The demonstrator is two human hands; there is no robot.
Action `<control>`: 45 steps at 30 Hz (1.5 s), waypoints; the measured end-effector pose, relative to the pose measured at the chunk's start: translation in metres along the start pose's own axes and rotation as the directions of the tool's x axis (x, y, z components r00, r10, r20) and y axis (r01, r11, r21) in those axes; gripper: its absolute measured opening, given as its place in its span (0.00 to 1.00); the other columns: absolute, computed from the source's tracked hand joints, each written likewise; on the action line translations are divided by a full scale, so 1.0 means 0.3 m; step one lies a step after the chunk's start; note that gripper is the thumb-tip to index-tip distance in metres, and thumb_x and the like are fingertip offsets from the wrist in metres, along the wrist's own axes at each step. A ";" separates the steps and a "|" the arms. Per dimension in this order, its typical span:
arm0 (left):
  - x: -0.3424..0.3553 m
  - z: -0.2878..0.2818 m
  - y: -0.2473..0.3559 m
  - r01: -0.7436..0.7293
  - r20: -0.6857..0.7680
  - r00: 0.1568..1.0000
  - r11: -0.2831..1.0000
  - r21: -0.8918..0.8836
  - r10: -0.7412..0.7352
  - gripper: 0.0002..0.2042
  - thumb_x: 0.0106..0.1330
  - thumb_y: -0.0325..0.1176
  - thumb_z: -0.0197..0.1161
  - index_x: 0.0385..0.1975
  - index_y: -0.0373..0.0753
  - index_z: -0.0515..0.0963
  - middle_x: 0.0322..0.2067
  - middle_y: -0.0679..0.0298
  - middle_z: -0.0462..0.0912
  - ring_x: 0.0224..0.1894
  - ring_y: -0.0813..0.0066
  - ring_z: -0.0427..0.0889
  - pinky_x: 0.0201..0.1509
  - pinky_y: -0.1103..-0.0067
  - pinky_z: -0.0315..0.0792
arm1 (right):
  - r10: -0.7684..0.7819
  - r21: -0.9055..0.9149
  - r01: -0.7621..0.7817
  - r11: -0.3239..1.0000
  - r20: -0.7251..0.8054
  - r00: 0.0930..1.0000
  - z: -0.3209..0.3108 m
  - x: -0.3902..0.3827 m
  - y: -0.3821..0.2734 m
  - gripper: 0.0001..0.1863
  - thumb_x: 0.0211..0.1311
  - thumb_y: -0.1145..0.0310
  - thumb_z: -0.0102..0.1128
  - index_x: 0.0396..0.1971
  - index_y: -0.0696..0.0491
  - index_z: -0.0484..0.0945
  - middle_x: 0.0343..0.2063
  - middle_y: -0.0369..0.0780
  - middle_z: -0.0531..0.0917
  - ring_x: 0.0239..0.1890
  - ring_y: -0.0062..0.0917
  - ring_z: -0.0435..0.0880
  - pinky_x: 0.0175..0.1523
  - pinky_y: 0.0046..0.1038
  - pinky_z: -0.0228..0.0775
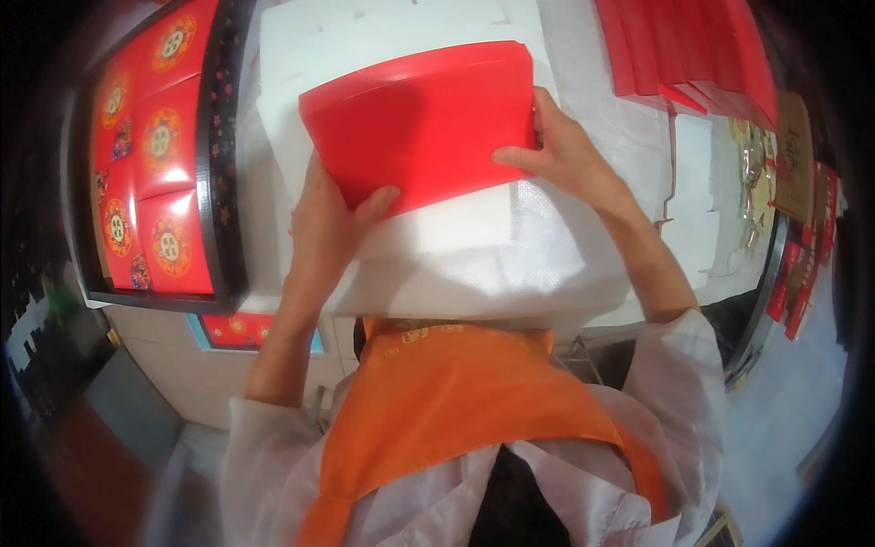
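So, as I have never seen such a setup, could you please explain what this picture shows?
There is no machine: a person in an orange apron works bare-handed. A head-worn fisheye camera looks down, so straight edges bend. The left grip and right grip are simply hands, holding a flat red piece over a white surface. On the left is a dark-rimmed tray with red packages; at the upper right lie more red pieces.

One head-worn fisheye view looks steeply down from close above, the apron (456,392) low in frame, the table (565,273) across the top.
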State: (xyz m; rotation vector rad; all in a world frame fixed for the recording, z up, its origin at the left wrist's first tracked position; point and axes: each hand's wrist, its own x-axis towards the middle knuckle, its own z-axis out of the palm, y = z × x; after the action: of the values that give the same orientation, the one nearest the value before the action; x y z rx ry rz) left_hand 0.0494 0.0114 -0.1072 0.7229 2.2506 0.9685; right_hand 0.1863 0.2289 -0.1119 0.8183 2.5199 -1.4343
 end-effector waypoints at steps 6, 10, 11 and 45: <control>-0.036 0.004 -0.032 -0.120 0.009 0.993 0.989 0.088 0.120 0.22 0.51 0.33 0.68 0.44 0.35 0.69 0.41 0.57 0.77 0.39 0.65 0.78 0.43 0.76 0.74 | -0.051 0.118 0.069 0.991 -0.148 0.988 0.046 -0.083 0.031 0.21 0.48 0.63 0.63 0.40 0.59 0.69 0.36 0.44 0.78 0.38 0.29 0.79 0.41 0.27 0.69; -0.130 -0.005 -0.185 -0.509 0.096 0.860 0.832 0.221 0.501 0.13 0.51 0.31 0.63 0.36 0.37 0.75 0.40 0.60 0.77 0.42 0.65 0.75 0.48 0.73 0.68 | -0.439 -0.056 0.436 0.898 -0.162 0.884 0.079 -0.229 0.099 0.13 0.47 0.69 0.61 0.34 0.55 0.74 0.35 0.38 0.79 0.41 0.30 0.77 0.48 0.29 0.64; -0.163 -0.010 -0.210 -0.651 0.087 0.748 0.703 0.287 0.658 0.11 0.51 0.30 0.62 0.35 0.38 0.77 0.39 0.60 0.77 0.43 0.64 0.74 0.50 0.73 0.66 | -0.611 -0.158 0.592 0.790 -0.123 0.782 0.090 -0.263 0.130 0.12 0.47 0.70 0.61 0.33 0.54 0.75 0.35 0.37 0.79 0.43 0.31 0.76 0.51 0.30 0.63; -0.043 -0.043 -0.021 -0.013 0.038 0.999 0.996 0.083 0.010 0.34 0.50 0.37 0.69 0.55 0.34 0.58 0.39 0.51 0.77 0.40 0.64 0.79 0.43 0.75 0.73 | 0.029 0.071 -0.032 0.997 0.042 0.999 0.049 -0.099 0.010 0.35 0.49 0.72 0.62 0.57 0.57 0.55 0.41 0.44 0.76 0.42 0.28 0.77 0.50 0.26 0.68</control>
State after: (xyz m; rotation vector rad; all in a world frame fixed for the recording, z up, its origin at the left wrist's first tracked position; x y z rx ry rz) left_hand 0.0478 -0.0068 -0.1009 0.7848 2.2674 0.8644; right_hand 0.2108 0.2065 -0.1114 0.8266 2.4282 -1.5242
